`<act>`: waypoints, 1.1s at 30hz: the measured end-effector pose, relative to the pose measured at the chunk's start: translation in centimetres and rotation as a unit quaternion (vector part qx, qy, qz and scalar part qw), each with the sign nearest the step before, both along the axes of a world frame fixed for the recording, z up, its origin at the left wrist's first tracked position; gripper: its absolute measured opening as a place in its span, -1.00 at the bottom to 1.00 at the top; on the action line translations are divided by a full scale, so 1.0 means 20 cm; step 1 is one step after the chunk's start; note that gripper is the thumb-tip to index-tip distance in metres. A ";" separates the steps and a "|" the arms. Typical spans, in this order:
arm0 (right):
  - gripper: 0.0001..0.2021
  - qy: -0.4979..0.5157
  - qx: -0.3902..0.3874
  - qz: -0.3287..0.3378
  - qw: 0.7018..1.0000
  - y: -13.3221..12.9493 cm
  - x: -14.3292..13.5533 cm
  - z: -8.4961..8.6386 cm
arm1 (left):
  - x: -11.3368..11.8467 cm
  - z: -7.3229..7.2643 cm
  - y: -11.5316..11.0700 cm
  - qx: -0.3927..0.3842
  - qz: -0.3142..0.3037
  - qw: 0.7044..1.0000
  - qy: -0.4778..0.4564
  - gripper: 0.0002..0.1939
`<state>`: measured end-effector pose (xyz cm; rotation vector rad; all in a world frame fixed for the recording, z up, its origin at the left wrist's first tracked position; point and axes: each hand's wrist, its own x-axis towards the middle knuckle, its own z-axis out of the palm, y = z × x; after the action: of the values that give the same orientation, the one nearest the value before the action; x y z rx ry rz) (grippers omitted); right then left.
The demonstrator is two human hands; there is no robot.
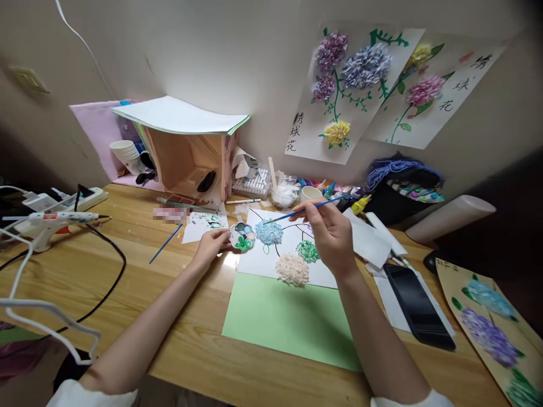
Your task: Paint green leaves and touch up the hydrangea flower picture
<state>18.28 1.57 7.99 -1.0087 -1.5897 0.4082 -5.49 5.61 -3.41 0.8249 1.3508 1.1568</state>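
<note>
Right hand (333, 237) pinches blue brush (283, 217); long axis slants down-left, tip at the blue flower (270, 233), mid-frame, left of that hand. Left hand (212, 246) pinches palette (243, 237) (just left of flower). Tip contact: can't tell.

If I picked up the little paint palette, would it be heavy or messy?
The paint palette is probably light: it's small, and the left hand holds it by one side. Held there, it might tip easily if nudged. Its green paint could smear or drip, though I can't tell how wet it is.
</note>
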 end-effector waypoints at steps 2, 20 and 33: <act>-0.78 -0.067 0.008 0.006 0.998 -0.02 -0.01 -0.01 | 0.01 0.00 0.00 0.003 -0.010 1.000 -0.007 -0.73; -0.72 -0.194 -0.012 0.049 0.980 -0.05 -0.09 -0.14 | 0.04 -0.01 -0.03 0.005 -0.097 0.994 -0.049 -0.81; -0.78 -0.202 0.009 0.088 0.975 0.02 -0.09 -0.31 | 0.01 -0.03 -0.04 -0.054 -0.134 0.989 -0.027 -0.59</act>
<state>16.55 1.90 1.83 -0.9816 -2.0548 0.3206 -5.31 4.91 -4.05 0.8606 1.2058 0.8834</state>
